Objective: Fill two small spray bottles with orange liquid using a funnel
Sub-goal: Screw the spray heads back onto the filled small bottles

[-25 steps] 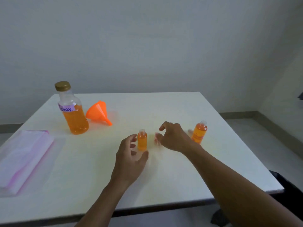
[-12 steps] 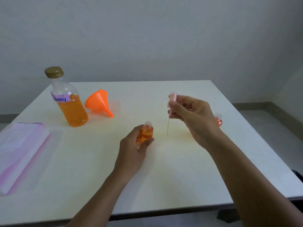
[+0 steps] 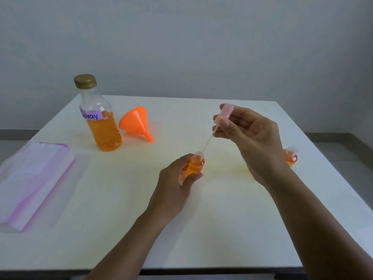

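In the head view, the left hand (image 3: 173, 186) gripped a small bottle (image 3: 195, 163) of orange liquid, upright and uncapped, near the middle of the desk (image 3: 201, 229). The right hand (image 3: 252, 138) pinched a pink pump (image 3: 224, 114) above it, its tube (image 3: 207, 142) slanting down to just beside the bottle's open mouth. A second bottle (image 3: 290, 157), also open and holding orange liquid, stood near the right edge, partly behind the right wrist. A big bottle (image 3: 101, 122) and a funnel (image 3: 135, 123) sat toward the far left corner. A bag (image 3: 30, 182) lay at the left edge.
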The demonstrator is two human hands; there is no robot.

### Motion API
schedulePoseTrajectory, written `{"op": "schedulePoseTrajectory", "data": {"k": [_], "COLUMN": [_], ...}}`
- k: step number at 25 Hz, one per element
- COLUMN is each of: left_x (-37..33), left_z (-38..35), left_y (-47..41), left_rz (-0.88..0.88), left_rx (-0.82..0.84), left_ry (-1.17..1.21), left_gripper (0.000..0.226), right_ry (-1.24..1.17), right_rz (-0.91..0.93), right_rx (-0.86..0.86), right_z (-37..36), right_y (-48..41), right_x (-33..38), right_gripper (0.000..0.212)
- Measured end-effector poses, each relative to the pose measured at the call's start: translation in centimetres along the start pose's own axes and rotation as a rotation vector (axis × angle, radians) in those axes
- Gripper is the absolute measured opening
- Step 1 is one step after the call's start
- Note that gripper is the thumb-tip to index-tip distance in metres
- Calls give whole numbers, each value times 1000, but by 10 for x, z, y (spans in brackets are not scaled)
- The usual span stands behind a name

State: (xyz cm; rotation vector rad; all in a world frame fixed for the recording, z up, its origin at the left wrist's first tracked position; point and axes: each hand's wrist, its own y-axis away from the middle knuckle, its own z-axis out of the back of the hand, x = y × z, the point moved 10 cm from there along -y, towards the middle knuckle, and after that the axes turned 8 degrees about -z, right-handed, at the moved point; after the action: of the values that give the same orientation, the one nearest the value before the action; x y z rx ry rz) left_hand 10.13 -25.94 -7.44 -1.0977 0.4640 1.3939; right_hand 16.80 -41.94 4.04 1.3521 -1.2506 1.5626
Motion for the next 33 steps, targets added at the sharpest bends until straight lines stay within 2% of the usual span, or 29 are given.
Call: {"op": "schedulePoseTrajectory", "data": {"k": [6, 12, 17, 18, 21, 24, 27, 30, 33], "left_x": [-5, -4, 2, 2, 1, 3, 4, 6, 5], "left_z": [-1, -1, -4, -5, -7, -10, -11, -10, -8], "left_y": [0, -1, -1, -1, -1, -2, -2, -3, -3], "left_rz": [-23, -27, 21, 20, 13, 21, 15, 13, 14], "left_rx": [35, 42, 49, 55, 81, 95, 86, 85, 80], "left_ry": [15, 77, 153, 164, 173, 158, 146, 147, 137], "left_gripper": [41, 37, 35, 33, 28, 31, 34, 32, 35], "right_ry": [101, 413, 561, 581, 619, 630, 408, 522, 611], "right_rz": [-64, -89, -11, -12, -53, -46, -38, 17, 1], "right_rx": [103, 265, 249, 214, 157, 282, 298, 196, 246], "right_z": [-17, -34, -33, -29, -19, -26, -25, -19, -20], "right_y": [-1, 3, 1, 0, -4, -1, 2, 2, 1], "right_x": [-26, -47, -43, -45, -51, -50, -40, -36, -38], "right_gripper": [31, 23, 16, 19, 47, 70, 66, 75, 85]}}
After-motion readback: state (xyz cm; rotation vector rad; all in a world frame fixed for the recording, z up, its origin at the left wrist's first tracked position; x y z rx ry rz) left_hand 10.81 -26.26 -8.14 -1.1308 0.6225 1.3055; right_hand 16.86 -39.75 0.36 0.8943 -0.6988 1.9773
